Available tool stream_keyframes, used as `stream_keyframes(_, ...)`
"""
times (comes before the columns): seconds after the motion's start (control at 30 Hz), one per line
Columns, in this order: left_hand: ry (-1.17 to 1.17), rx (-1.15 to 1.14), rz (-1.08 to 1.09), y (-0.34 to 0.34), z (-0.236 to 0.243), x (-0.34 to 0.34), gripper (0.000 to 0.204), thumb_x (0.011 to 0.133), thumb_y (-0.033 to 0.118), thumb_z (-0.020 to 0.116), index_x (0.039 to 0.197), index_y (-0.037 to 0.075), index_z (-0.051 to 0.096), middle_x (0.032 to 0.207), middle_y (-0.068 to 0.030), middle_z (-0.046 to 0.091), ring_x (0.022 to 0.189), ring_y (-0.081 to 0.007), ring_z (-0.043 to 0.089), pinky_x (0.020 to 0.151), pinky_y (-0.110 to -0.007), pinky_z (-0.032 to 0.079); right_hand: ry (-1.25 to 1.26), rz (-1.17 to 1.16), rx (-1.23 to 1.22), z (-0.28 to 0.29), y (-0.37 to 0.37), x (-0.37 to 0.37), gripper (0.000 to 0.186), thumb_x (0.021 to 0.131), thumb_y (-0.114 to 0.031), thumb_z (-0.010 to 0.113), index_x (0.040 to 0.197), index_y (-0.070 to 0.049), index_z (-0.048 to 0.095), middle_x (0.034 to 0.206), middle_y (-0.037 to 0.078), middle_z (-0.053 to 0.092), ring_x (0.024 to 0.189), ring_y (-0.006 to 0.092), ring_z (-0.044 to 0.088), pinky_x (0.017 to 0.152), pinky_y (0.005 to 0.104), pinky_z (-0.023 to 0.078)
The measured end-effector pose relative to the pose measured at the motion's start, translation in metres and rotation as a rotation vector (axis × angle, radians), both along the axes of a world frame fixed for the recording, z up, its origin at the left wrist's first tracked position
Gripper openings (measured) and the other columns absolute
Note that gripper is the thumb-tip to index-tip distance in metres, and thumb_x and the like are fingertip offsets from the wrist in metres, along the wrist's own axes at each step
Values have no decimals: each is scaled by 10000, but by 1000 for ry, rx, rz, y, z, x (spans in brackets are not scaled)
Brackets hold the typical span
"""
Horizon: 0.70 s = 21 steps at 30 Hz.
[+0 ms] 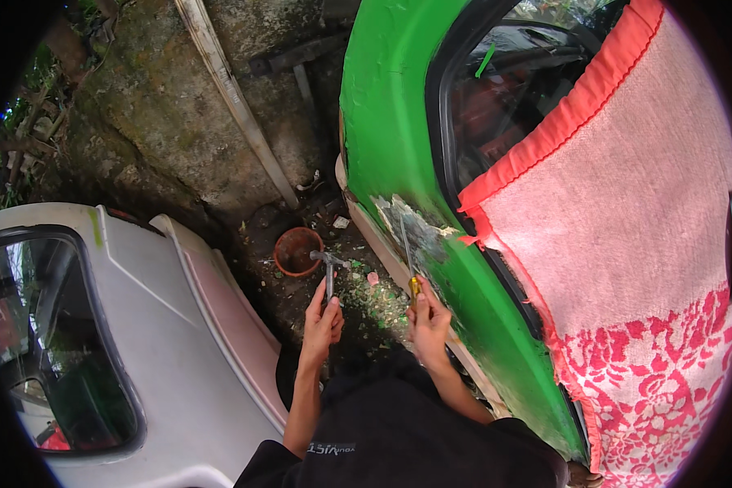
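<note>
My left hand (320,327) is closed round the handle of a hammer (330,262), its metal head raised above the ground between two cars. In my right hand (431,325) is a screwdriver (416,286) with a yellow handle. Its long thin shaft points up toward a damaged patch (419,228) on the green car (398,98), where the paint is stripped to grey and pale material. I cannot tell whether the tip touches the patch. The hammer head is apart from the screwdriver.
A reddish-brown pot (298,251) stands on the ground beyond the hammer, near scattered green and pale flakes (382,299). On the left is a silvery-white car (150,325). A pink patterned towel (610,203) covers the green car's glass. A wooden plank (240,106) leans against the stone wall (146,122).
</note>
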<state>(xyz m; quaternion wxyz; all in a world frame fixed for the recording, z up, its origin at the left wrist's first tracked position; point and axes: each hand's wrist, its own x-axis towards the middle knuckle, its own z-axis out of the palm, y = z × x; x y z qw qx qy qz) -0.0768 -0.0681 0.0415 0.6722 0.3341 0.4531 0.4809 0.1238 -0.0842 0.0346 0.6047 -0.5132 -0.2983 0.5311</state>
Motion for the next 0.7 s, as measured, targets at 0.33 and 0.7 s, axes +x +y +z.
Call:
stream_keyframes(0.33,-61,-58,19,-5,-11,5,629,1015,153,496,1561,180,183,710,56,376,497,-10,289,401,-185,213,-155,-14,7,10,-8,12,373,1041,-157,464,1388,-32,513,720,-15,502,522,31,387,431,196,329)
stream_keyframes(0.7,11,-73,2,-10,-3,6,618,1011,143,498,1556,166,206,684,65,359,485,-9,288,400,-192,207,54,-16,-32,8,7,2,385,1044,-222,470,1406,-93,507,634,-12,465,421,29,321,373,210,278)
